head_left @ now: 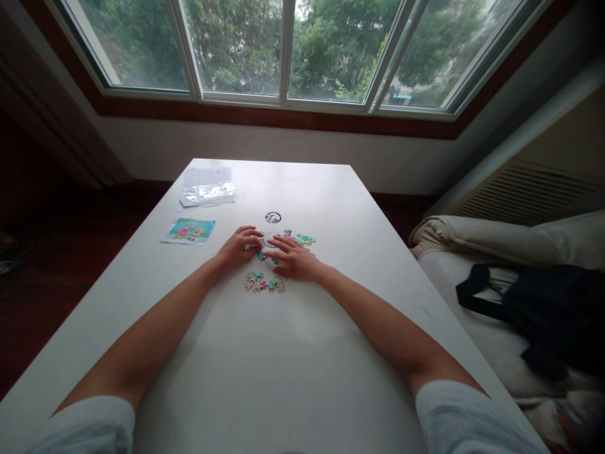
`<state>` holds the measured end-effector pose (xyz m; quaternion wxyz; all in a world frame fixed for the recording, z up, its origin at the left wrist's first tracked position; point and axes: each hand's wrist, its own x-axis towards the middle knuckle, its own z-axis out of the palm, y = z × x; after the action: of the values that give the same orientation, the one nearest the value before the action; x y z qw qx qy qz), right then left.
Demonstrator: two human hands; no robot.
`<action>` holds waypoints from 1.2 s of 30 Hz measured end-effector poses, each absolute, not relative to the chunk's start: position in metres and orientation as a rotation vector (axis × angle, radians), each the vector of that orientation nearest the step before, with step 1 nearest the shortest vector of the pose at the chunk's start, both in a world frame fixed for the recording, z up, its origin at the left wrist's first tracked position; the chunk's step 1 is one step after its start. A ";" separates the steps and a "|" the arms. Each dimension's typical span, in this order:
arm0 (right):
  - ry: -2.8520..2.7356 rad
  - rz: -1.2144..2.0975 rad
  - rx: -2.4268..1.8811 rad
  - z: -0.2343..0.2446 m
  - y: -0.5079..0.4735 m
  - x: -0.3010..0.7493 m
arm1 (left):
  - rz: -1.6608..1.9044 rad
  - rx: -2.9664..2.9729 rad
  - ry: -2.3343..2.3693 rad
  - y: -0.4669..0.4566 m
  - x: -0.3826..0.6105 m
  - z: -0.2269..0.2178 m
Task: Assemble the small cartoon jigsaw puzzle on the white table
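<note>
Across the middle of a white table, reaching forward with both bare arms to jigsaw pieces. Lying in two loose clusters, one around the hands and just beyond the right one, the other in a nearer cluster toward the camera; coloured turquoise, pink and plain tan. Holding the left hand low at the left side of the farther cluster, with fingers bent and tips close to turquoise pieces; impossible to say from this view whether pinching one or merely touching. Laying the right hand palm down over the same cluster, with fingers stretched and spread, tips toward the left hand. Having between the hands a pale round thing, partly covered by right-hand fingers, and farther off a dark-rimmed disc. Seen to the left, apart from the pieces, a picture card with cartoon figures on turquoise; behind it, shiny clear packaging. Wearing grey sleeves. Facing a broad window, with a dark garment on the pale seat at right.
</note>
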<state>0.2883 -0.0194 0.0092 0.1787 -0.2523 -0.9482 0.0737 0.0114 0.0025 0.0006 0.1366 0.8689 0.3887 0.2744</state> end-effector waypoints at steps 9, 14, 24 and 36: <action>-2.735 0.162 -0.691 0.010 -0.017 0.289 | 0.797 2.528 1.137 0.002 0.012 0.003; -2.755 0.129 -0.668 0.013 -0.018 0.288 | 0.840 2.511 1.184 0.004 0.010 0.001; -2.751 0.049 -0.666 0.018 -0.022 0.284 | 0.723 2.519 1.116 -0.001 0.007 0.009; -2.760 -0.028 -0.652 0.013 -0.021 0.284 | 0.606 2.507 1.063 -0.002 0.003 0.015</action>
<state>0.2843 -0.0211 0.0126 0.1521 -0.2271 -0.9619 -0.0098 0.0035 -0.0020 0.0154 0.1748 0.8848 0.3751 0.2140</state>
